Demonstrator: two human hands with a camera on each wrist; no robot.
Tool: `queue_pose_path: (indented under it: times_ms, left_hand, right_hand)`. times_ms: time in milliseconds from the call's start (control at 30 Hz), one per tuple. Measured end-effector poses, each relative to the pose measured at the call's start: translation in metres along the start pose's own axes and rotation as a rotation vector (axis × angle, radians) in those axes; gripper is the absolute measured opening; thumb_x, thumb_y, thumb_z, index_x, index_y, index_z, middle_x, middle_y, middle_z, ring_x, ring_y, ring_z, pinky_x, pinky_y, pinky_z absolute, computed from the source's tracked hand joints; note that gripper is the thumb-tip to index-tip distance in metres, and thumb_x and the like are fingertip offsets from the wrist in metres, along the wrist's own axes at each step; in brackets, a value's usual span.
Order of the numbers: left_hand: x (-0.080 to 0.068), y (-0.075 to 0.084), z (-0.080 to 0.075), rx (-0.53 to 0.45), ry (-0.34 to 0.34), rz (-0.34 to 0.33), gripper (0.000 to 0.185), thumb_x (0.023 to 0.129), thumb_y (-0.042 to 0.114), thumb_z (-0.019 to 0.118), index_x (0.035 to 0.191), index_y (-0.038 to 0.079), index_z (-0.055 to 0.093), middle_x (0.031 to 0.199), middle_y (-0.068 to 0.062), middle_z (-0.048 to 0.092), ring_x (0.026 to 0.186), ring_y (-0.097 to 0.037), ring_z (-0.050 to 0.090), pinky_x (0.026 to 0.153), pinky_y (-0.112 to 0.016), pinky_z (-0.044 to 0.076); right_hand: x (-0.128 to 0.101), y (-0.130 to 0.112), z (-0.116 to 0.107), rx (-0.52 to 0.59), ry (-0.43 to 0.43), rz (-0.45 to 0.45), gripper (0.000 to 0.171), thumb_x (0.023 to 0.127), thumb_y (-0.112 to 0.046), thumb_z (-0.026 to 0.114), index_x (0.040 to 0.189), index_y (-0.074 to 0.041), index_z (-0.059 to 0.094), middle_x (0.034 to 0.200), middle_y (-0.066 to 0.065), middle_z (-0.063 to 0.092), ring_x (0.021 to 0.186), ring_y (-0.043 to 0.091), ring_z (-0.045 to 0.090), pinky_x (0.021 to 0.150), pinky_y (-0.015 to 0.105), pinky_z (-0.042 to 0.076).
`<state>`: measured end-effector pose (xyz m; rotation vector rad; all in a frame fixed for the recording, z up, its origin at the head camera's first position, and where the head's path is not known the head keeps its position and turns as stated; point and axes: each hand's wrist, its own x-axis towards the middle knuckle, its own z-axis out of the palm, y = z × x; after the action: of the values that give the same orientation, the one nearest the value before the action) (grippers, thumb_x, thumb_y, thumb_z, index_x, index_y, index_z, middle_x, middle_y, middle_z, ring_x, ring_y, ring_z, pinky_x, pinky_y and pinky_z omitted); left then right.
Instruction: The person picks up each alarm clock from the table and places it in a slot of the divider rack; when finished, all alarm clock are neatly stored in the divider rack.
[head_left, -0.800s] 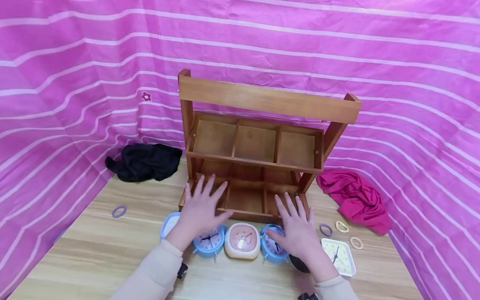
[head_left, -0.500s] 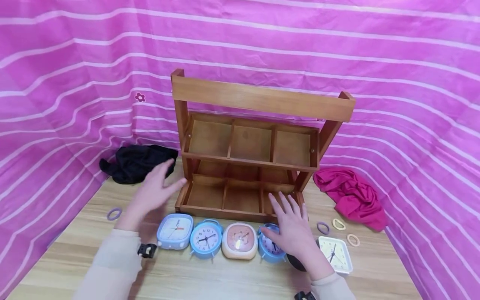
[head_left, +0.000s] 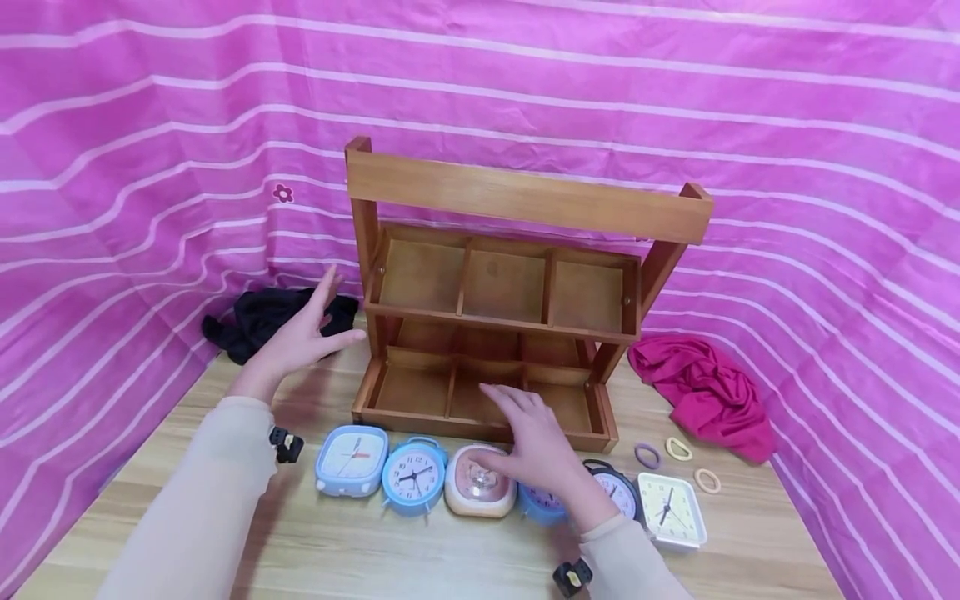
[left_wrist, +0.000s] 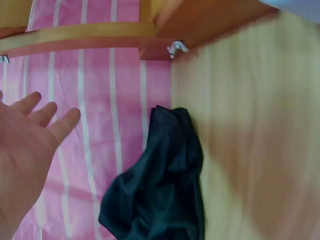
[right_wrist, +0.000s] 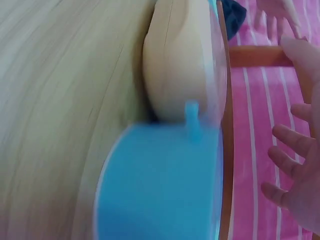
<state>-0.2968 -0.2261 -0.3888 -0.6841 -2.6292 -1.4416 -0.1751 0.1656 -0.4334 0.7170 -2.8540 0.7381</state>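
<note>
My left hand [head_left: 296, 337] hovers in the air left of the wooden shelf [head_left: 528, 197], fingers extended and holding nothing. Beyond it lies a bunched black cloth [head_left: 251, 325], also seen in the left wrist view. Over the row of clocks, my right hand [head_left: 536, 442] is spread with bare fingers. It partly covers a peach clock [head_left: 477, 492] and a blue alarm clock [head_left: 540, 504]. To the left stand a blue square clock [head_left: 351, 461] and a round blue alarm clock [head_left: 412, 478]. A black alarm clock [head_left: 618, 493] and a white square clock [head_left: 672, 510] sit to the right.
The two-tiered shelf has divided compartments and a top crossbar. A crumpled magenta cloth [head_left: 705, 396] lies at its right. Near the white clock are a purple ring [head_left: 647, 456], a yellow ring [head_left: 678, 449] and a peach ring [head_left: 707, 481]. Pink striped fabric [head_left: 480, 83] surrounds the table.
From over the shelf's lower tier, my left hand has swung left and up toward the black cloth. My right hand has shifted left, uncovering the black clock. The left purple ring is now hidden.
</note>
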Motion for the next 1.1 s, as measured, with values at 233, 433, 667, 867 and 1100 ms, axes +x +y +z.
queue_pose_path:
  times_ms: [233, 433, 667, 867, 1100]
  left_hand:
    - [0.028, 0.004, 0.002, -0.202, 0.002, 0.082, 0.110, 0.100, 0.013, 0.071, 0.166, 0.037, -0.014, 0.174, -0.016, 0.008, 0.159, -0.040, 0.011, 0.119, -0.069, 0.022]
    - [0.039, 0.007, 0.007, -0.210, -0.017, 0.054, 0.109, 0.099, 0.015, 0.072, 0.164, 0.048, -0.009, 0.174, -0.011, 0.012, 0.157, -0.038, 0.021, 0.121, -0.063, 0.026]
    - [0.035, 0.010, 0.025, -0.213, 0.013, 0.025, 0.105, 0.101, 0.017, 0.070, 0.165, 0.047, -0.007, 0.174, -0.009, 0.015, 0.154, -0.040, 0.027, 0.122, -0.060, 0.028]
    - [0.032, 0.014, 0.027, -0.156, 0.038, 0.000, 0.107, 0.099, 0.021, 0.073, 0.165, 0.047, -0.007, 0.171, -0.015, 0.021, 0.152, -0.045, 0.032, 0.120, -0.061, 0.031]
    - [0.037, 0.015, 0.024, -0.117, 0.038, -0.015, 0.104, 0.100, 0.028, 0.072, 0.165, 0.049, -0.006, 0.173, -0.013, 0.018, 0.153, -0.048, 0.028, 0.118, -0.064, 0.032]
  right_hand:
    - [0.025, -0.027, 0.017, 0.014, -0.065, -0.045, 0.089, 0.082, -0.066, 0.079, 0.157, -0.030, 0.047, 0.153, -0.002, 0.052, 0.136, 0.025, 0.047, 0.113, 0.058, 0.039]
    - [0.048, -0.056, 0.040, -0.089, -0.117, -0.119, 0.082, 0.085, -0.076, 0.067, 0.150, -0.028, 0.054, 0.141, -0.004, 0.061, 0.122, 0.019, 0.052, 0.103, 0.045, 0.047]
    - [0.059, -0.090, 0.073, -0.193, -0.236, -0.154, 0.098, 0.077, -0.089, 0.062, 0.155, -0.030, 0.049, 0.136, -0.005, 0.062, 0.115, 0.015, 0.053, 0.098, 0.041, 0.050]
    - [0.065, -0.110, 0.093, -0.251, -0.284, -0.088, 0.107, 0.071, -0.093, 0.063, 0.156, -0.031, 0.046, 0.139, -0.007, 0.059, 0.117, 0.015, 0.052, 0.101, 0.041, 0.049]
    - [0.070, -0.114, 0.093, -0.244, -0.289, -0.057, 0.096, 0.069, -0.089, 0.070, 0.147, -0.036, 0.055, 0.132, -0.011, 0.060, 0.110, 0.012, 0.051, 0.096, 0.038, 0.047]
